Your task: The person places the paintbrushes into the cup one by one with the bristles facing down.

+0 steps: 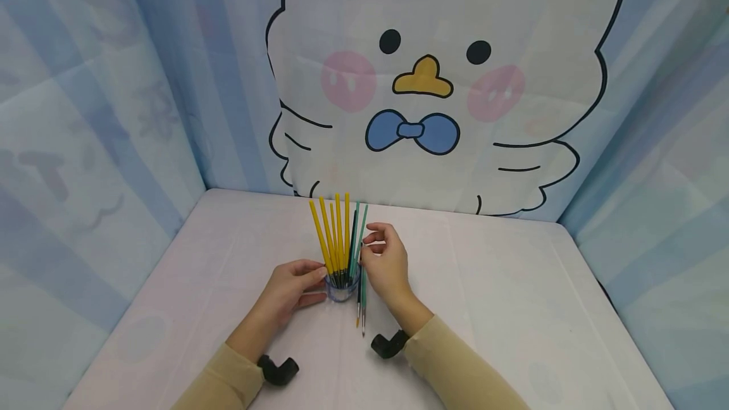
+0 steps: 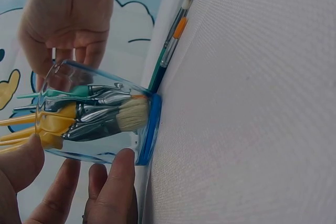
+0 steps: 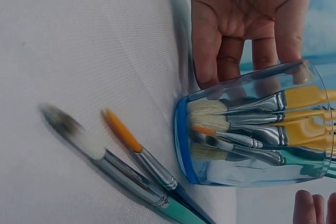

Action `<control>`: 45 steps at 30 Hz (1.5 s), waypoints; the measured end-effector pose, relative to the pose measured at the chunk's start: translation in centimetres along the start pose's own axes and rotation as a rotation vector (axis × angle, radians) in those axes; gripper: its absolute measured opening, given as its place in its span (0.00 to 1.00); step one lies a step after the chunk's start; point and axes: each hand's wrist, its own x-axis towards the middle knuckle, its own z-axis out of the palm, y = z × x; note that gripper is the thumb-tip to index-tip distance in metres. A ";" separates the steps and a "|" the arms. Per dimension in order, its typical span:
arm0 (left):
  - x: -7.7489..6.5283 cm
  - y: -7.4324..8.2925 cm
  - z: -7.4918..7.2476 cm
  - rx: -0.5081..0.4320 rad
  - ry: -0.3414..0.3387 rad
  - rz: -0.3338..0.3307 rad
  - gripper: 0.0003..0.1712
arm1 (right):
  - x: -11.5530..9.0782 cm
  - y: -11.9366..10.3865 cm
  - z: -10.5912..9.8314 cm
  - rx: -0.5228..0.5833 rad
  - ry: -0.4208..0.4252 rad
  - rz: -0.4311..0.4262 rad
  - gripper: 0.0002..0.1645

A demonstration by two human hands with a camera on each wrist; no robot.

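A clear cup (image 1: 342, 295) with a blue base (image 3: 185, 145) stands on the table, holding several paintbrushes bristles down: yellow-handled ones (image 1: 336, 233), teal ones (image 1: 361, 226) and a dark one. My left hand (image 1: 290, 286) rests its fairly straight, spread fingers against the cup's left side, thumb near the rim. To the cup's right is my right hand (image 1: 390, 267), fingers loosely bent and nothing seen between them. Two loose brushes lie beside the cup, bristles toward me: an orange-tipped dark-handled one (image 3: 157, 169) and a teal-handled one (image 3: 131, 177) with pale, dark-tipped bristles.
A pale cloth covers the table (image 1: 501, 309). Behind it hangs a curtain (image 1: 427, 169) with a cartoon bird, and blue-striped curtains (image 1: 114, 112) flank both sides. Black camera mounts (image 1: 279, 372) sit at both wrists.
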 end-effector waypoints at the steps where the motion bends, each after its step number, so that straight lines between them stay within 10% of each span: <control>1: 0.0 0.0 0.0 0.001 0.000 0.003 0.18 | 0.0 0.0 0.0 0.002 0.002 0.006 0.26; 45: 0.3 -0.3 0.0 -0.009 0.015 -0.021 0.17 | 0.5 2.9 -0.9 -0.355 -0.100 0.321 0.24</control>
